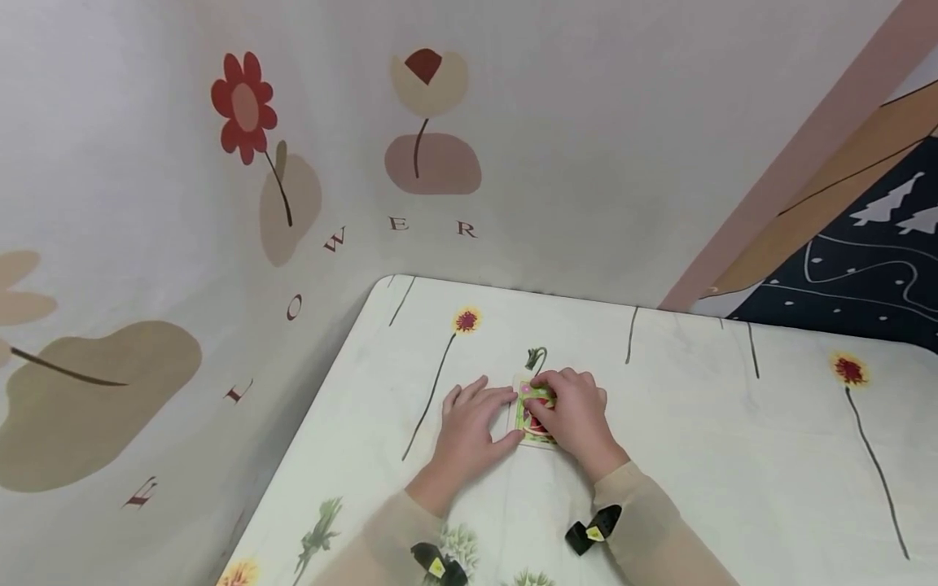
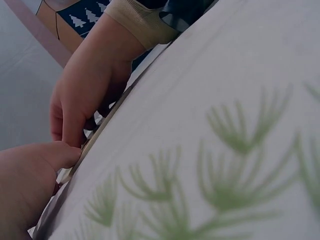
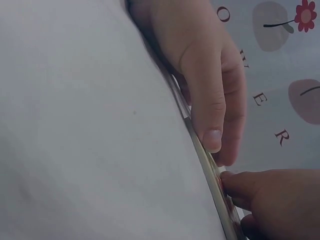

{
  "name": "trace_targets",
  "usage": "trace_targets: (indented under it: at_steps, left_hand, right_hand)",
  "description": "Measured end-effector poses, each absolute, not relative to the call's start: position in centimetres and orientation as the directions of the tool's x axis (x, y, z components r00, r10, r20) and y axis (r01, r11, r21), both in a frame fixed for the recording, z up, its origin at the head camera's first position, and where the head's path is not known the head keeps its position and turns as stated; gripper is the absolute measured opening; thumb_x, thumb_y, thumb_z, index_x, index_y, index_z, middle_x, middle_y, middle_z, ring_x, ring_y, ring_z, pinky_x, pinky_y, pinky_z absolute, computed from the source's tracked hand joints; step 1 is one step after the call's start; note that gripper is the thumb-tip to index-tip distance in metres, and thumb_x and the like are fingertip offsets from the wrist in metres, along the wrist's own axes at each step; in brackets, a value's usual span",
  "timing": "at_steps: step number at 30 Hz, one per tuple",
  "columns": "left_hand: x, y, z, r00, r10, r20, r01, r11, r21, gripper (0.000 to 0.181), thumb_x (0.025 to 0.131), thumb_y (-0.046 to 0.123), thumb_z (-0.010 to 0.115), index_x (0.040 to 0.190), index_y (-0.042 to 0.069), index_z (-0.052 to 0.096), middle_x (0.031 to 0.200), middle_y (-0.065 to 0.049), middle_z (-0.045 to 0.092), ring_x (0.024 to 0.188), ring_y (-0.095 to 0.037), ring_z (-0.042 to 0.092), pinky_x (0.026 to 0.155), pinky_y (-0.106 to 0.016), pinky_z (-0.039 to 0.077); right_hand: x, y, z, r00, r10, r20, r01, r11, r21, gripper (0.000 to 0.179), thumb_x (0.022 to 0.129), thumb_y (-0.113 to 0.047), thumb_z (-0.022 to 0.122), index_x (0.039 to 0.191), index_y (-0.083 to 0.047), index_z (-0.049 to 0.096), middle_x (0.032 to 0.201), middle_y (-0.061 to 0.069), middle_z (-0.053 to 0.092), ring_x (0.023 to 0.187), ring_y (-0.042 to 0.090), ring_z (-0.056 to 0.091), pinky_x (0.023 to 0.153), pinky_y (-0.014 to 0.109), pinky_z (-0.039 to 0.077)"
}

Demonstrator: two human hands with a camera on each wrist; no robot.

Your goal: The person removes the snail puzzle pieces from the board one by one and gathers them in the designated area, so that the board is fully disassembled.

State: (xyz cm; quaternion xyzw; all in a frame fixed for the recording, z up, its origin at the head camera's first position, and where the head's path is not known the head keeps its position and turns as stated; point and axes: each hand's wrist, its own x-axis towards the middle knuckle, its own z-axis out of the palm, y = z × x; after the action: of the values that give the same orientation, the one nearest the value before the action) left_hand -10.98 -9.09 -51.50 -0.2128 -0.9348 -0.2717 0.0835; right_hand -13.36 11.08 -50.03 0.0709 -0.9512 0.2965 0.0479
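Observation:
A small picture puzzle board (image 1: 523,417) with a pale wooden rim and a green and red picture lies flat on the table. My left hand (image 1: 472,427) rests at its left side, fingers extended, with the thumb against the near corner. Above the board, my right hand (image 1: 579,415) bends its thumb and fingers down onto the picture and seems to pinch a puzzle piece, largely covered by the hand. In the right wrist view the board's edge (image 3: 212,185) appears side-on, with the left thumb touching it. The left wrist view shows both hands meeting at the board.
A white cloth with printed flowers covers the table (image 1: 703,439). Behind and to the left hangs a pale curtain (image 1: 572,163) with flower prints and letters. A dark panel with white trees (image 1: 865,252) is at the right back. Black straps (image 1: 595,529) sit on both wrists.

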Motion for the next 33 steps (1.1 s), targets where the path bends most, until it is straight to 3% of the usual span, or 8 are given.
trace_targets:
  at_steps: [10, 15, 24, 33]
  left_hand:
    - [-11.0, -9.1, -51.7, -0.881, 0.362, 0.304, 0.468, 0.755, 0.459, 0.052, 0.090, 0.041, 0.084, 0.135, 0.020, 0.072, 0.142, 0.004, 0.068, 0.146, -0.034, 0.049, 0.115, -0.070, 0.027]
    - [-11.0, -9.0, -51.6, -0.884, 0.357, 0.301, 0.463, 0.758, 0.460, 0.055, 0.089, 0.041, 0.085, 0.138, 0.020, 0.070, 0.141, 0.003, 0.069, 0.144, -0.033, 0.050, 0.115, -0.070, 0.027]
    - [-11.1, -9.0, -51.4, -0.899, 0.346, 0.269, 0.436, 0.772, 0.463, 0.071, 0.090, 0.042, 0.085, 0.150, 0.015, 0.058, 0.141, 0.002, 0.068, 0.145, -0.032, 0.048, 0.117, -0.067, 0.026]
    - [-10.9, -9.1, -51.4, -0.882, 0.374, 0.287, 0.469, 0.758, 0.453, 0.063, 0.090, 0.040, 0.084, 0.146, 0.019, 0.064, 0.143, 0.003, 0.068, 0.145, -0.034, 0.049, 0.116, -0.069, 0.027]
  right_hand:
    - [-13.6, 11.0, -50.3, -0.991, -0.094, 0.094, -0.131, 0.791, -0.597, 0.033, 0.090, -0.032, 0.088, 0.116, -0.017, 0.074, 0.104, 0.002, 0.065, 0.103, 0.032, 0.052, 0.085, 0.056, 0.035]
    - [-13.5, 11.2, -50.7, -0.979, -0.105, 0.177, -0.194, 0.759, -0.621, 0.032, 0.088, -0.026, 0.091, 0.113, -0.017, 0.073, 0.120, 0.004, 0.069, 0.111, 0.034, 0.053, 0.093, 0.060, 0.033]
    - [-13.4, 11.7, -51.1, -0.898, -0.215, 0.385, -0.416, 0.700, -0.580, 0.033, 0.085, -0.018, 0.092, 0.117, -0.016, 0.083, 0.118, 0.000, 0.079, 0.109, 0.027, 0.062, 0.093, 0.057, 0.030]
    - [-13.1, 12.8, -51.1, -0.902, -0.189, 0.388, -0.407, 0.674, -0.616, 0.044, 0.078, -0.023, 0.098, 0.118, -0.015, 0.083, 0.120, 0.000, 0.078, 0.111, 0.025, 0.062, 0.098, 0.058, 0.029]
